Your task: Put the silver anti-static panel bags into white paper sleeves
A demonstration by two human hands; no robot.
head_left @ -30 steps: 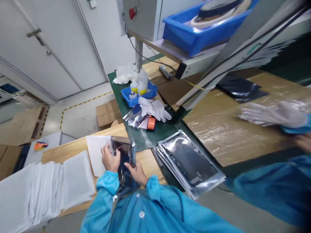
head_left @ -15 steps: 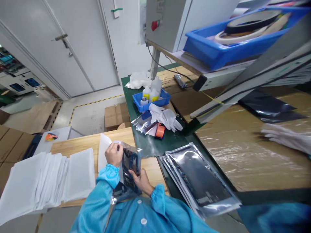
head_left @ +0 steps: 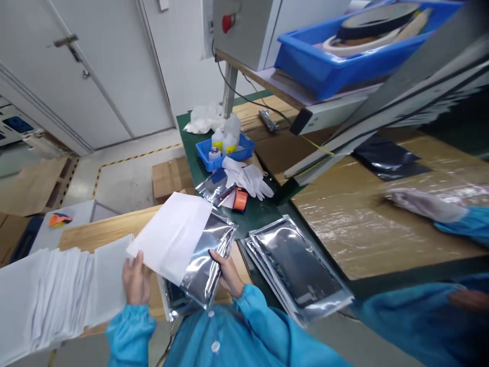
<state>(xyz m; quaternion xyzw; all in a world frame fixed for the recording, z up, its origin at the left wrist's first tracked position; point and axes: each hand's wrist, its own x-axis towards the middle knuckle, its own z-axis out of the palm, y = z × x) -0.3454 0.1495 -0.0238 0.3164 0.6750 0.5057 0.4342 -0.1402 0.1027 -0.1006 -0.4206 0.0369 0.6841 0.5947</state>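
Observation:
A white sheet or sleeve [head_left: 178, 232] is tilted in front of me, its near-left corner at the fingers of my left hand [head_left: 136, 283], which looks closed on it. My right hand [head_left: 229, 274] grips the edge of a shiny clear plastic bag [head_left: 204, 265] with a dark flat panel in it, thumb on top. The white piece covers part of that bag; whether it is around it or only over it, I cannot tell. Another bagged dark panel [head_left: 176, 298] shows partly underneath. To the right lies a stack of bagged dark panels [head_left: 301, 270].
White sleeves [head_left: 57, 295] are piled on the wooden board [head_left: 103, 229] at left. White gloves [head_left: 246, 178], an orange tape roll [head_left: 240, 200] and a blue tray [head_left: 214, 164] of bottles sit beyond. At right, a co-worker's gloved hand [head_left: 424, 204] rests over a brown-covered table [head_left: 332, 224].
My left hand has moved left and nearer me from the bag's top. The white piece, formerly mostly behind the bag, now lies broadly in front. The view has shifted slightly right.

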